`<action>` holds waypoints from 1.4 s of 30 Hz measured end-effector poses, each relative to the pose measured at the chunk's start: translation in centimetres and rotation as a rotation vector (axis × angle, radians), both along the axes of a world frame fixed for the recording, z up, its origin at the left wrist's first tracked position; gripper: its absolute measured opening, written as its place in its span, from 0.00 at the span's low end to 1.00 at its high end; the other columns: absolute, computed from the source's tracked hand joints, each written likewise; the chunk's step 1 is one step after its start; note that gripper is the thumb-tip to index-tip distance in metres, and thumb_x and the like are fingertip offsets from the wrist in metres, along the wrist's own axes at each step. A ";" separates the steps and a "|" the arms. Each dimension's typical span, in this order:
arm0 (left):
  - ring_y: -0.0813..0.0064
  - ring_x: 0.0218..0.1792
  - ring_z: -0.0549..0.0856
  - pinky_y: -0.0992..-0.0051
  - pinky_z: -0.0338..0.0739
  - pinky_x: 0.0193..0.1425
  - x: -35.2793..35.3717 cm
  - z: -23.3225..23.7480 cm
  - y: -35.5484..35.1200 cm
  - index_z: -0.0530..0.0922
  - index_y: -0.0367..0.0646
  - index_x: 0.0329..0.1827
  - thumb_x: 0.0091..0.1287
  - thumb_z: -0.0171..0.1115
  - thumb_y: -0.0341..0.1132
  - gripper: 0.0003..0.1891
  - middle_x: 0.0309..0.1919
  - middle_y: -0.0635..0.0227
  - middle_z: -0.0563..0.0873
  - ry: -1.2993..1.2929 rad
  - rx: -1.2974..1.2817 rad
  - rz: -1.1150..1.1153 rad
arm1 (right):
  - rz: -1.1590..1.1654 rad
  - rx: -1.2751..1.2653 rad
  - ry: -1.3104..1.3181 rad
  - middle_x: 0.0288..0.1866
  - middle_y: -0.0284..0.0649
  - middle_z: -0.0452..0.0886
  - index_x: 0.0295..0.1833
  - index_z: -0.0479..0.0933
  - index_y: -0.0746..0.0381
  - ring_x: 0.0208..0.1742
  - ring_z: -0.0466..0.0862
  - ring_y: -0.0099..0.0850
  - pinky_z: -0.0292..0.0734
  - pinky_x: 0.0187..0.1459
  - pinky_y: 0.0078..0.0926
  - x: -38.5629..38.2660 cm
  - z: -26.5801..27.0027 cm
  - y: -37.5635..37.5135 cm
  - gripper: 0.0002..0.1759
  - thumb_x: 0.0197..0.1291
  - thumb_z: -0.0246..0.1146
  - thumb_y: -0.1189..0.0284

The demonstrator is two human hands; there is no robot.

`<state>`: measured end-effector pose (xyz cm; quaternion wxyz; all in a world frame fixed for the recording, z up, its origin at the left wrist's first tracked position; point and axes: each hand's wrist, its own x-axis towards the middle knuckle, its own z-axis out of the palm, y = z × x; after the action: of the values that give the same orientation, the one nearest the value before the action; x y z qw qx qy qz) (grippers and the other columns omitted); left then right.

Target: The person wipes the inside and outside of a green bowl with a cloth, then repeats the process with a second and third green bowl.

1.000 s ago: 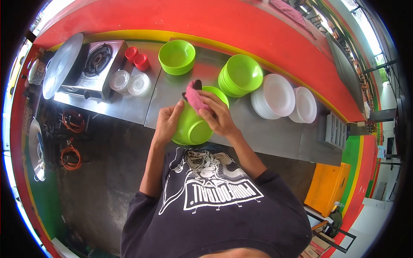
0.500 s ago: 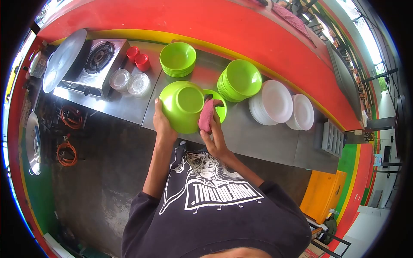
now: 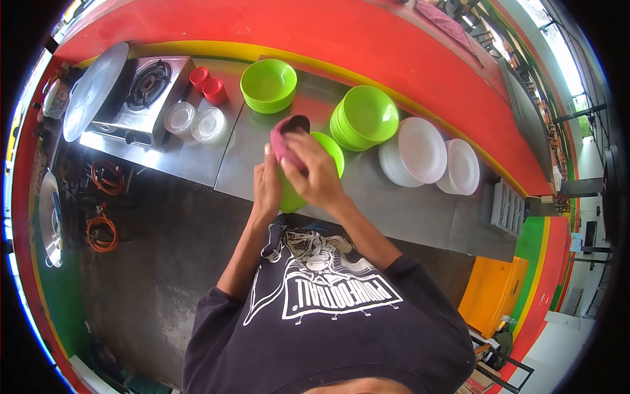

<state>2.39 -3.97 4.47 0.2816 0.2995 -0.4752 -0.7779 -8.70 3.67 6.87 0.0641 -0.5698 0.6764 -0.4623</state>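
A lime-green bowl (image 3: 291, 199) is held up in front of my chest, mostly hidden behind my hands. My left hand (image 3: 267, 187) grips its left side with the thumb up. In my right hand (image 3: 315, 172) is a pink cloth (image 3: 281, 146) with a dark edge, pressed against the bowl. Behind my right hand, another green bowl or plate (image 3: 333, 152) shows in part on the steel counter. Farther back stand two stacks of green bowls, one on the left (image 3: 268, 82) and a taller one on the right (image 3: 369, 115).
White bowls or plates stand in two stacks (image 3: 420, 152) (image 3: 462, 167) to the right. On the left are clear plastic containers (image 3: 209, 125), red cups (image 3: 214, 91), a gas stove (image 3: 149, 85) and a large round metal lid (image 3: 97, 92). A red wall (image 3: 315, 29) runs behind the steel counter (image 3: 400, 210).
The bowl has turned from its underside showing to a narrower view. My right hand and the cloth have moved left and up across it, close to my left hand.
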 end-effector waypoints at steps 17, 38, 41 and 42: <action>0.90 0.19 0.71 0.81 0.62 0.21 1.4 -1.3 -1.2 0.86 0.38 0.30 0.84 0.44 0.55 0.34 0.19 0.78 0.79 -0.055 -0.004 0.049 | -0.017 0.114 -0.560 0.58 0.46 0.83 0.62 0.78 0.66 0.67 0.79 0.43 0.68 0.72 0.38 -2.1 -0.4 -1.0 0.22 0.69 0.59 0.64; 0.82 0.28 0.85 0.79 0.80 0.31 1.9 -0.6 -4.0 0.85 0.32 0.44 0.83 0.46 0.57 0.33 0.33 0.67 0.89 -0.132 0.168 0.022 | 0.152 -0.079 -0.903 0.77 0.48 0.70 0.77 0.64 0.73 0.75 0.72 0.35 0.62 0.76 0.33 -3.9 -3.9 0.7 0.32 0.82 0.46 0.58; 0.80 0.29 0.86 0.78 0.82 0.33 2.0 -0.1 -4.2 0.85 0.32 0.45 0.83 0.47 0.56 0.32 0.34 0.66 0.89 -0.081 0.182 0.000 | 0.140 -0.102 -0.844 0.79 0.48 0.68 0.77 0.64 0.73 0.76 0.70 0.35 0.60 0.77 0.33 -3.7 -3.5 0.7 0.32 0.82 0.46 0.58; 0.79 0.31 0.87 0.77 0.83 0.35 2.2 -0.4 -4.6 0.85 0.31 0.47 0.83 0.46 0.56 0.32 0.35 0.64 0.90 -0.047 0.183 0.004 | 0.096 -0.152 -0.851 0.81 0.49 0.65 0.78 0.62 0.72 0.78 0.67 0.36 0.58 0.78 0.34 -3.1 -4.3 0.5 0.32 0.82 0.46 0.58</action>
<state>4.64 -8.57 4.02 0.2432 0.3429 -0.4082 -0.8104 -11.81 4.21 2.60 0.3165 -0.3622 0.5264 -0.7011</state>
